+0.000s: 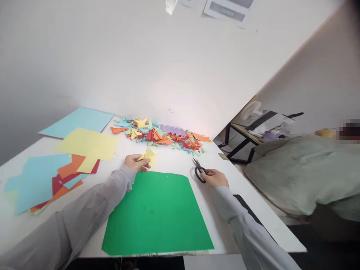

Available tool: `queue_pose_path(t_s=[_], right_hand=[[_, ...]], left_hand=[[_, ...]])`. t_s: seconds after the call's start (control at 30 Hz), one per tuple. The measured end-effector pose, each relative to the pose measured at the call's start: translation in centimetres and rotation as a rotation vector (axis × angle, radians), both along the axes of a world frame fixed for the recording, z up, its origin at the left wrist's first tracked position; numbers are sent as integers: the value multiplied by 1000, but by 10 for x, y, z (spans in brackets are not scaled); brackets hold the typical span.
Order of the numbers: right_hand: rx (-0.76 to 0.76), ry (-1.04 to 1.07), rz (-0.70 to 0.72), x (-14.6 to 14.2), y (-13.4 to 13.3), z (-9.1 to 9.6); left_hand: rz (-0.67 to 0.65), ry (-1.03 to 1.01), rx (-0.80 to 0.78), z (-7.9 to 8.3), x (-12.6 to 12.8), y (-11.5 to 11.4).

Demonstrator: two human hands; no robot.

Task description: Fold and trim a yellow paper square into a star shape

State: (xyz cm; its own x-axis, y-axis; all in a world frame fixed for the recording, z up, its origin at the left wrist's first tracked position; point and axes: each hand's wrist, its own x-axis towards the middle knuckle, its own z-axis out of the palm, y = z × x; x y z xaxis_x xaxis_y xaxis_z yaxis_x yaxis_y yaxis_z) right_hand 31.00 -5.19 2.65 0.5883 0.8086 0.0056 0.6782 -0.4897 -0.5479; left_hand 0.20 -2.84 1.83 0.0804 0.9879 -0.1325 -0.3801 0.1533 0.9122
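Between the thumb and fingers of my left hand (135, 163) is a folded yellow paper piece (150, 153), held just above the far edge of a green sheet (159, 213). My right hand (216, 177) grips a pair of black-handled scissors (200, 171), right of the green sheet, with the blades pointing away from me and to the left. Beyond both hands lies a long pile of small folded paper pieces (153, 135) in many colours.
Paper scraps (42, 178) in blue, orange and red spread over the left of the white table (90, 221), with a yellow sheet (90, 144) and a light blue sheet (80, 122) behind. A wall (157, 67) closes the back. Someone in pale green (303, 172) is at the right.
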Motion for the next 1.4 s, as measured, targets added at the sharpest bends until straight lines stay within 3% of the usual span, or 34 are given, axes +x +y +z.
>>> queue_pose_path(t_s=[0.07, 0.2, 0.33, 0.43, 0.57, 0.77, 0.83, 1.17, 1.4], right_hand=[[178, 248, -19, -14, 2, 8], [423, 994, 133, -61, -1, 23], [393, 1533, 405, -106, -4, 32], [270, 1742, 539, -129, -1, 29], [201, 1852, 632, -145, 7, 13], [-7, 1850, 749, -144, 6, -8], [-51, 1858, 764, -143, 4, -9], [34, 1813, 757, -147, -3, 2], [-15, 1664, 794, -155, -10, 3]], left_hand=[[0, -13, 8, 1, -1, 1], [7, -45, -1, 3, -3, 4], [12, -74, -23, 4, -6, 8], [15, -94, -31, 3, -7, 11], [28, -118, -45, 2, -10, 14], [38, -140, -68, 4, -11, 17], [51, -148, -72, 4, -10, 18], [201, -185, -82, 11, -7, 31], [187, -204, -64, 14, -13, 26]])
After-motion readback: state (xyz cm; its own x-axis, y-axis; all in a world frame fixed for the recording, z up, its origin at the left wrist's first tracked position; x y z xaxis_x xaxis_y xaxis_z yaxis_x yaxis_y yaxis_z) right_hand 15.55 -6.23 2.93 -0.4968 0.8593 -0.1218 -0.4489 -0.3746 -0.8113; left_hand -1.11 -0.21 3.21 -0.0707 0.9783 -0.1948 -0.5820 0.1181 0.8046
